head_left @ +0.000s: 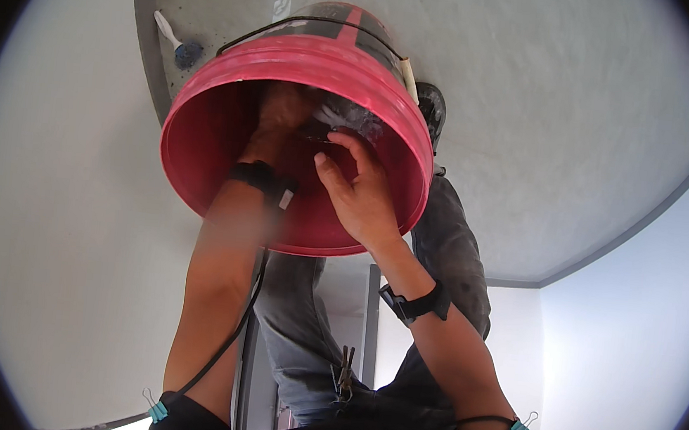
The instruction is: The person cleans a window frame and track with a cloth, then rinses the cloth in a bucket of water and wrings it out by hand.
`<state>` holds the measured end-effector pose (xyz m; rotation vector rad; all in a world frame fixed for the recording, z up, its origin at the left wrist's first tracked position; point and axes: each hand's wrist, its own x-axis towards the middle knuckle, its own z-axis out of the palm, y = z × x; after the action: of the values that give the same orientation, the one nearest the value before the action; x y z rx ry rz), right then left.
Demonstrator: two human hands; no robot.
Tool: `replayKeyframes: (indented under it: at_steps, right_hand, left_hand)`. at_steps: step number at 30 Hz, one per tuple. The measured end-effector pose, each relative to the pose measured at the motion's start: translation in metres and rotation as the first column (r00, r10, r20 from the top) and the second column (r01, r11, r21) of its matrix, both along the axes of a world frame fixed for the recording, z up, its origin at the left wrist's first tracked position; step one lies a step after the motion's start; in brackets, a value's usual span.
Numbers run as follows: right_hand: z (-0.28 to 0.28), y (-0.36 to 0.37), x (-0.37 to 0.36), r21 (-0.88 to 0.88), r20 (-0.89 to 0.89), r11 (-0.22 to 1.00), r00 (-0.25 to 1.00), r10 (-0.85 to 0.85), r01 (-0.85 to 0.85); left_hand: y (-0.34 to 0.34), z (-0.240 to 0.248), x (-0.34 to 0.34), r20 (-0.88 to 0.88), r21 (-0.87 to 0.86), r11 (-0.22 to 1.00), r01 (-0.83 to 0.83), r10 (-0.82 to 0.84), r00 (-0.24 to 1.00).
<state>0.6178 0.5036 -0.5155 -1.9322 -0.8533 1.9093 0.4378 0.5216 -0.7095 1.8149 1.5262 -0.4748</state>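
Note:
A red bucket point(310, 58) is tipped on its side in front of me, its wide mouth turned toward me. Deep inside it is my left hand point(284, 108), dim and smeared, so its fingers and anything they hold cannot be made out. Just within the bucket's mouth, my right hand point(363, 194) has its thumb and fingers apart, with nothing between them. Past its fingertips, a whitish, shiny patch point(350, 118) shows on the dark inside of the bucket; whether it is residue or a loose thing is unclear.
A thin wire handle point(313, 20) with a pale grip lies over the bucket's outside. A brush point(180, 48) with a white handle rests on the grey floor point(552, 127) near the dark skirting at left. My legs in dusty grey trousers point(454, 242) straddle below the bucket.

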Motion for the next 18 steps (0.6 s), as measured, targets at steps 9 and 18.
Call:
replayKeyframes:
  at_steps: [9, 18]
  right_hand:
    - [-0.003, 0.002, 0.01, -0.43, -0.031, 0.824, 0.906, -0.421, 0.369]
    - [0.006, 0.006, 0.006, -0.725, -0.297, 0.572, 0.575, -0.763, 0.384]
  left_hand:
    - [-0.009, 0.063, 0.075, 0.107, -0.248, 0.913, -0.325, 0.359, 0.927]
    - [-0.041, 0.311, 0.034, 0.653, -0.153, 0.843, -0.515, 0.478, 0.588]
